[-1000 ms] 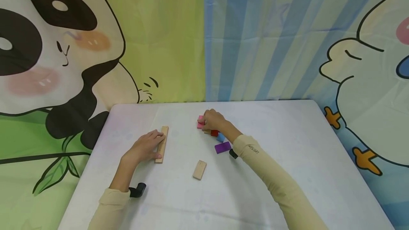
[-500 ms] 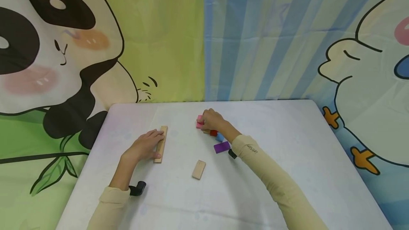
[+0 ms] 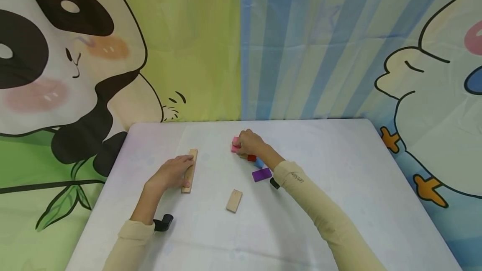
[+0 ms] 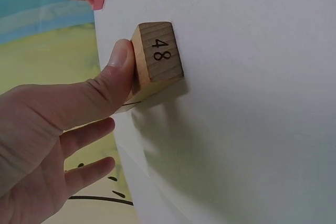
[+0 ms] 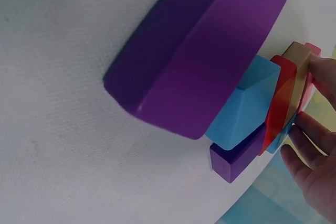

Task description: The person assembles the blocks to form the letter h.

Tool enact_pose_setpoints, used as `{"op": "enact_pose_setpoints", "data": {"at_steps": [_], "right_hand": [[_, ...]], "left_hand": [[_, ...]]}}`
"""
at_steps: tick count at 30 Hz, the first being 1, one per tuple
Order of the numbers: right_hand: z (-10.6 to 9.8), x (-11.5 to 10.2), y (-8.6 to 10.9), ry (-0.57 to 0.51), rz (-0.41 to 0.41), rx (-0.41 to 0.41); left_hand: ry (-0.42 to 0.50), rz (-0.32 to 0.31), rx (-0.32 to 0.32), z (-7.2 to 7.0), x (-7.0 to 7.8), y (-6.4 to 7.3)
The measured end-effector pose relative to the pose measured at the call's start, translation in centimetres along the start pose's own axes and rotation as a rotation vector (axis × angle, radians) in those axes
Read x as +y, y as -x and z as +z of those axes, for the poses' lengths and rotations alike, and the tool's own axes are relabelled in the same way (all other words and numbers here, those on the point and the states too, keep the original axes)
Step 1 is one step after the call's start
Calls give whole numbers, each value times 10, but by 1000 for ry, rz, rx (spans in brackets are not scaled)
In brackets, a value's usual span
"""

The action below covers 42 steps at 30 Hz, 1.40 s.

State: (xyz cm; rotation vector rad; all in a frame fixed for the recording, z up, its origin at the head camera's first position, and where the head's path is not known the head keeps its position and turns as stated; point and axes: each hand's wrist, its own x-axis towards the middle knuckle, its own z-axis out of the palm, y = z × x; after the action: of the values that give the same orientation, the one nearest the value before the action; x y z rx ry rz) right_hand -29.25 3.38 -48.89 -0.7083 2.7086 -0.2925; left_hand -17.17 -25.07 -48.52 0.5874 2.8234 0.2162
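My left hand (image 3: 171, 173) lies against the left side of a long wooden block (image 3: 193, 166), its fingertips over the block's top. In the left wrist view the thumb presses the side of that block, whose end reads 48; two other fingers are extended. At the back, my right hand (image 3: 251, 142) pinches a pink block (image 3: 234, 149) between thumb and fingers. Beside it stand a plain wooden block (image 5: 295, 56), a red block (image 5: 281, 100) and light blue block (image 5: 247, 103) in a close row. A purple block (image 3: 261, 174) lies nearest in that row.
A small plain wooden block (image 3: 234, 200) lies alone between the forearms. A second, smaller purple block (image 5: 231, 163) shows beside the row in the right wrist view. The white table (image 3: 320, 137) ends at a printed curtain (image 3: 196, 53).
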Motion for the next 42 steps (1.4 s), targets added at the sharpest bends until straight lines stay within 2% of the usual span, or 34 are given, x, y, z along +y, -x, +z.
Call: {"op": "enact_pose_setpoints", "data": {"at_steps": [6,11,17,21,28,36,42], "right_hand": [[1,-1,-1,37,-49,17],[4,-5,-2,86,-146,89],[12,-22,-5,-59,-226,154],[11,-40,-15,-92,-252,151],[11,-73,-40,-34,-320,161],[11,-99,-58,-21,-319,155],[8,-111,-65,9,-320,105]], "left_hand": [[7,4,-13,-6,5,5],[27,-8,-26,-7,3,6],[51,-16,-39,-4,0,6],[55,-12,-41,-1,1,3],[49,-13,-50,-1,1,1],[54,-4,-58,-4,4,0],[57,-4,-50,-3,3,1]]}}
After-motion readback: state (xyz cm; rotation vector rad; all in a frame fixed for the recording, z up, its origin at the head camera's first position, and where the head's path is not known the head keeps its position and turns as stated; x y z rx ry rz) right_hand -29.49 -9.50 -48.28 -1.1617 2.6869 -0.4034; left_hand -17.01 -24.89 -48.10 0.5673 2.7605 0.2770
